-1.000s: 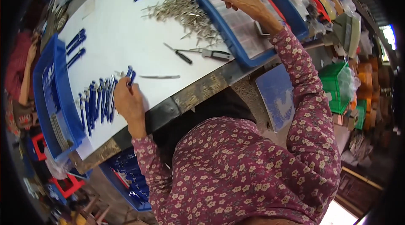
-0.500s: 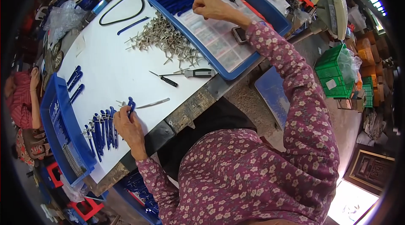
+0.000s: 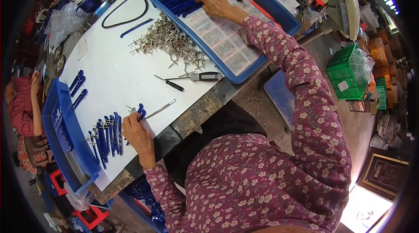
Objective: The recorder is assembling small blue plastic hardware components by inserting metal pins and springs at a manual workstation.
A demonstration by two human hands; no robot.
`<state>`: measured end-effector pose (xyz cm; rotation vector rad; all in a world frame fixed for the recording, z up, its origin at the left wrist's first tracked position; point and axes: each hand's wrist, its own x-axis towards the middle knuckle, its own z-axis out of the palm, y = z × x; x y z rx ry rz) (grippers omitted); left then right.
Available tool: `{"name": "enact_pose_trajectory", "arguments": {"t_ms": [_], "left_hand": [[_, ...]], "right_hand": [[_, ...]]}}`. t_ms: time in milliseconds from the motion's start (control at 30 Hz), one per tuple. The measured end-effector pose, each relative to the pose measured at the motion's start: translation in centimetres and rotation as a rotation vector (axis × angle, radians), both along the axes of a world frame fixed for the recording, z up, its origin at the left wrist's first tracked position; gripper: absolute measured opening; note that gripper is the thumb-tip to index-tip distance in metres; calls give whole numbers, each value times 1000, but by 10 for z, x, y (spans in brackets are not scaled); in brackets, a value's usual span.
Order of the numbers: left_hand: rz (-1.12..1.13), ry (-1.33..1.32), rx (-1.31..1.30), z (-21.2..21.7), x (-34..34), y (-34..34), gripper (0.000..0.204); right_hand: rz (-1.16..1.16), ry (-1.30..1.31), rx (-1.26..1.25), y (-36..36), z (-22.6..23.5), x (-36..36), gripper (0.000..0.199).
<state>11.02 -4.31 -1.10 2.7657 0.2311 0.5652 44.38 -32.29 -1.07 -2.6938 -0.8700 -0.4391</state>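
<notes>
My left hand (image 3: 139, 138) is closed around slim blue plastic parts (image 3: 141, 111), their rounded ends sticking up past the fingers. Beside them is a small silvery cross-shaped metal piece (image 3: 130, 108). A thin metal blade-like tool (image 3: 161, 108) slants away from these fingertips; whether they touch it I cannot tell. Over the large blue tray (image 3: 239, 77), my right hand (image 3: 220, 6) has its fingers curled at the edge of a pile of blue plastic parts (image 3: 181, 0). What its fingertips pinch, if anything, is hidden.
A heap of metal pieces (image 3: 169, 43) lies beside the tray. A screwdriver (image 3: 205, 76) and a small black screwdriver (image 3: 174, 85) lie near the table edge. Assembled blue parts (image 3: 108, 134) stand in a row by a narrow blue bin (image 3: 89, 163). Another person (image 3: 26, 106) sits far left.
My right hand has moved left and away from me, toward the blue pile. My left hand has shifted slightly right and nearer, and the blade-like tool now slants more steeply.
</notes>
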Motion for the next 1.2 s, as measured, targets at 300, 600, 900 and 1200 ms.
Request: {"name": "enact_pose_trajectory", "arguments": {"t_ms": [300, 600, 900, 1200], "left_hand": [[38, -86, -91, -1, -3, -5, 17], [105, -339, -454, 12, -10, 1, 17], [-59, -584, -1577, 45, -27, 0, 15], [-122, -357, -1841, 44, -26, -7, 18]], "right_hand": [[48, -99, -25, -5, -7, 5, 23], [79, -161, -229, 2, 0, -3, 18], [53, -416, 44, 2, 24, 11, 22], [300, 1063, 1263, 19, 111, -104, 30]]}}
